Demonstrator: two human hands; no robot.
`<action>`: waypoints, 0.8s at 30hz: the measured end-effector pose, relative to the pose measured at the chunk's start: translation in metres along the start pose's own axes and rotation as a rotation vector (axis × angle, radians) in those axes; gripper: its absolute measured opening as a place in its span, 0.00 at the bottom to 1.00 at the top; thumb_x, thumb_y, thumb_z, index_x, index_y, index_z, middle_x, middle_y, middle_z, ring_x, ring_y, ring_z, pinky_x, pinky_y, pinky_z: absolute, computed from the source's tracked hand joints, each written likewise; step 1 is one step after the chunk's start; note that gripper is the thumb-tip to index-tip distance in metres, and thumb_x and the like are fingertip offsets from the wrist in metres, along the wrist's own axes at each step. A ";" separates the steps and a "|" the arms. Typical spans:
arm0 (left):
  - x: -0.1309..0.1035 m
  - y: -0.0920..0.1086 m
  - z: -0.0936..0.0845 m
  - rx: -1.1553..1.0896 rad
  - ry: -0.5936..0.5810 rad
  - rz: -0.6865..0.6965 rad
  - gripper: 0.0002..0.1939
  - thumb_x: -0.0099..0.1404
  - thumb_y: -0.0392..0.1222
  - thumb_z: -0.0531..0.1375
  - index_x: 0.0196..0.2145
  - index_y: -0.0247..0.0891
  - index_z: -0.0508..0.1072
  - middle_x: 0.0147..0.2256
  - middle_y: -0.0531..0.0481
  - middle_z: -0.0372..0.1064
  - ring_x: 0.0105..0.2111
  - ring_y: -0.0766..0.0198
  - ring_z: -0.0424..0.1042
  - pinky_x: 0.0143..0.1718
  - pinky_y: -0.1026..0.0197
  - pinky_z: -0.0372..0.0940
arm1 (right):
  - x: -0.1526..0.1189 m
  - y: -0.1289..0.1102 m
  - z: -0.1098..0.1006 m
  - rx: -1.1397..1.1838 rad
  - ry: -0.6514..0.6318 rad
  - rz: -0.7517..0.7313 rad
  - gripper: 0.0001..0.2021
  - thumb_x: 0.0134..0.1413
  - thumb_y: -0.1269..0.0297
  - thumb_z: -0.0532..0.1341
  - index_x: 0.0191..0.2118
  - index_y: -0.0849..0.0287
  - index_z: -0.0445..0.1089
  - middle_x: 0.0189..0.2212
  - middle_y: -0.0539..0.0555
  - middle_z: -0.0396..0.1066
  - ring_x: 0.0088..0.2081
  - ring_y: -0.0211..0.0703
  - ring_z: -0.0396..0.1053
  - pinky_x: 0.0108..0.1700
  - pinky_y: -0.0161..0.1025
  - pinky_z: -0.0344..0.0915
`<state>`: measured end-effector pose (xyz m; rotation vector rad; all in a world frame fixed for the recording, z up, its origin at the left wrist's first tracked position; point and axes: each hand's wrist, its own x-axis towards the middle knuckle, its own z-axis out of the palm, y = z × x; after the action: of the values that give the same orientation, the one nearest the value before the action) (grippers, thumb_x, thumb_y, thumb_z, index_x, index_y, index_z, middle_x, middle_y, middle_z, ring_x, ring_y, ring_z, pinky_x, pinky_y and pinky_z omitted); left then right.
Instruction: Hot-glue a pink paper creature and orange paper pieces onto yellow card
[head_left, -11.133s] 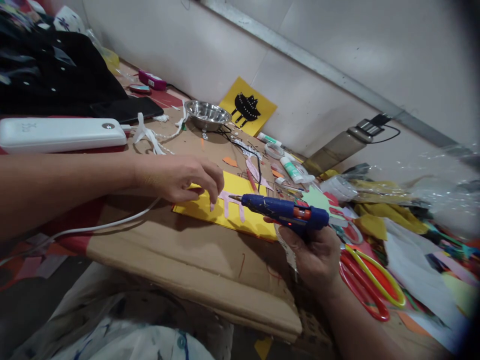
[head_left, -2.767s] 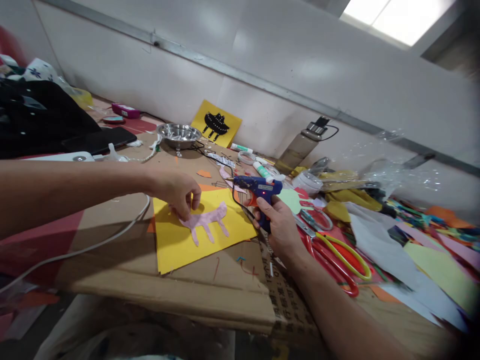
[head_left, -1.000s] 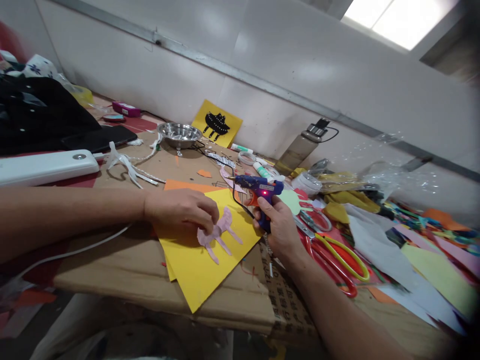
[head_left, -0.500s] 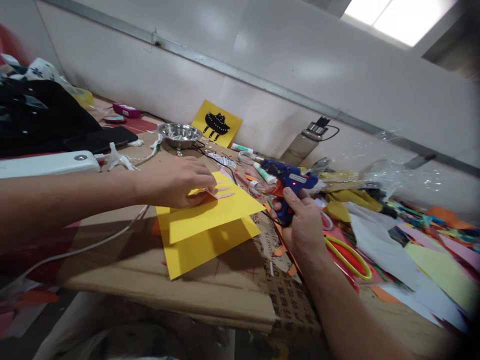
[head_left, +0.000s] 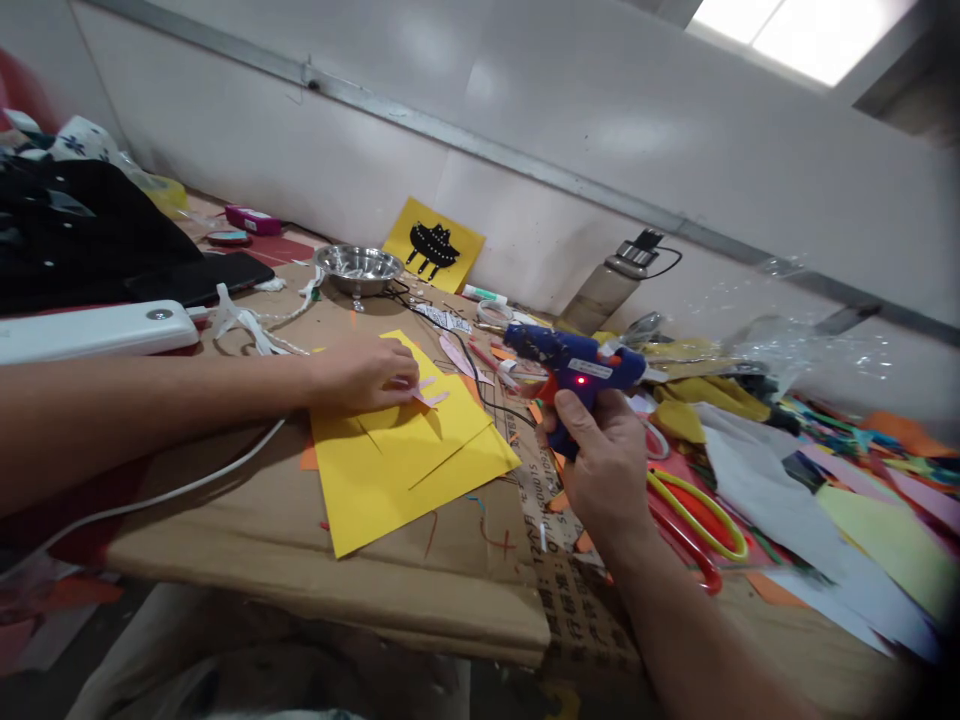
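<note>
Left hand [head_left: 367,375] is curled low over the yellow sheets [head_left: 390,455], fingers mostly closed, and I read it as pinching the pink paper cut-out [head_left: 431,393] at its near end; the thumb is hidden, so I cannot tell how firm that pinch is. Narrow strips of the cut-out poke out past the fingertips, above the yellow paper, and I cannot tell whether any part of it lies flat. On the other side my right hand [head_left: 611,460] is wrapped around the handle of a blue glue gun [head_left: 592,368], its red light lit and its nozzle pointing away to the left over the bench [head_left: 300,540]. Whether the orange trigger is squeezed I cannot make out. As I judge it, the step in hand is handling the cut-out at the sheets with the gun held ready beside them. From here the work calls for a light, steady pinch, since thin paper strips bend or tear easily, and for keeping the nozzle off my fingers and the loose paper. Beyond the sheets I have a metal bowl [head_left: 358,265] and a yellow card [head_left: 465,250] bearing a black cut-out [head_left: 433,248], leaning against the wall [head_left: 525,90], with a tilted bottle [head_left: 604,290] farther right.
</note>
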<state>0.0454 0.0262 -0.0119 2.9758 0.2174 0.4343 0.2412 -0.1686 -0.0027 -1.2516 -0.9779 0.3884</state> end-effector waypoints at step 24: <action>-0.014 -0.032 -0.009 -0.202 -0.082 -0.085 0.17 0.66 0.46 0.58 0.48 0.33 0.75 0.48 0.41 0.74 0.46 0.60 0.73 0.46 0.64 0.64 | -0.026 0.008 0.013 -0.844 -0.482 -0.673 0.16 0.59 0.70 0.57 0.52 0.56 0.66 0.43 0.57 0.77 0.43 0.49 0.76 0.41 0.44 0.73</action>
<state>0.0254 0.0563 -0.0120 2.7681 0.2733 0.3033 0.2180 -0.1768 -0.0210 -1.4791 -2.0261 -0.3176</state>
